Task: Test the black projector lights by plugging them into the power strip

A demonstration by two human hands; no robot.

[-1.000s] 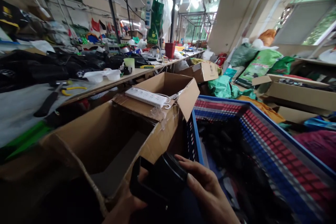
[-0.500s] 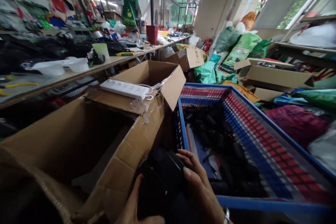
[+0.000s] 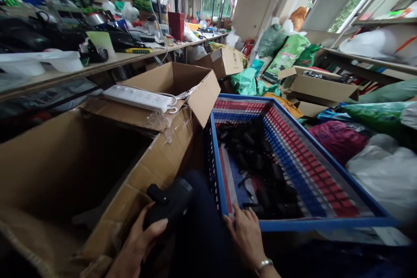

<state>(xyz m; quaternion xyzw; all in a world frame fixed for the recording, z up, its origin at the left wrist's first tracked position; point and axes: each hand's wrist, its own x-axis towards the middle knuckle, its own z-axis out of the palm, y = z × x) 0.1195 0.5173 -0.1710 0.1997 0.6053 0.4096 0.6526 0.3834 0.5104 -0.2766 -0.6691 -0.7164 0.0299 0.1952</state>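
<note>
My left hand [image 3: 140,232] is wrapped round a black device [image 3: 171,200], low in the view beside the open cardboard box [image 3: 153,160]. My right hand [image 3: 246,230] is at the near left corner of the blue crate [image 3: 312,224], its fingers apart and partly bent, holding nothing that I can see. Inside the crate, a heap of black items [image 3: 257,152] with cables rests on a red, white and blue striped sheet [image 3: 302,169].
A white power strip [image 3: 140,97] lies on the box flap. The workbench [image 3: 120,63] on the left carries tools and a green cup [image 3: 100,43]. Bags and an open carton [image 3: 321,89] stand beyond the crate on the right.
My right hand has let go of the black device and moved to the crate's near edge. My left hand has shifted left with the device. The view has turned slightly right.
</note>
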